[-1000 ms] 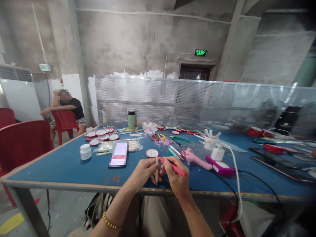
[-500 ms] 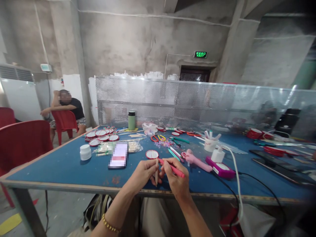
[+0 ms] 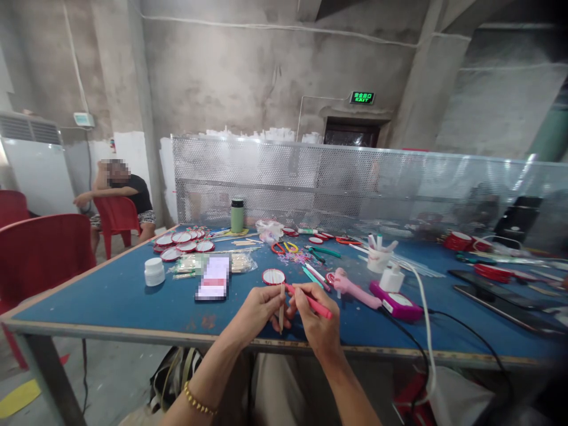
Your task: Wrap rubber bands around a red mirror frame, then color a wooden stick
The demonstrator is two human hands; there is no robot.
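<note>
My left hand (image 3: 261,309) is closed on a thin flat wooden stick (image 3: 281,309), which stands nearly upright between the fingers close to the table's front edge. In my right hand (image 3: 317,313) is a red-pink marker pen (image 3: 316,303), gripped as for writing. Its tip points left and meets the upper part of the stick, or comes very near it. Just beyond the hands lies a round white disc with a red rim (image 3: 274,277). Several pens (image 3: 317,277) rest to the right of that disc.
The blue table (image 3: 133,310) carries a phone (image 3: 213,278), a white jar (image 3: 154,272), a green bottle (image 3: 237,215), pliers (image 3: 326,251), a pink tool (image 3: 357,289) and a purple box (image 3: 397,302) with cables. A perforated metal screen (image 3: 275,177) stands behind. Someone sits at left (image 3: 139,192).
Both hands hold nearly the same pose, with the pen still at the stick's upper part. The view has shifted very slightly.
</note>
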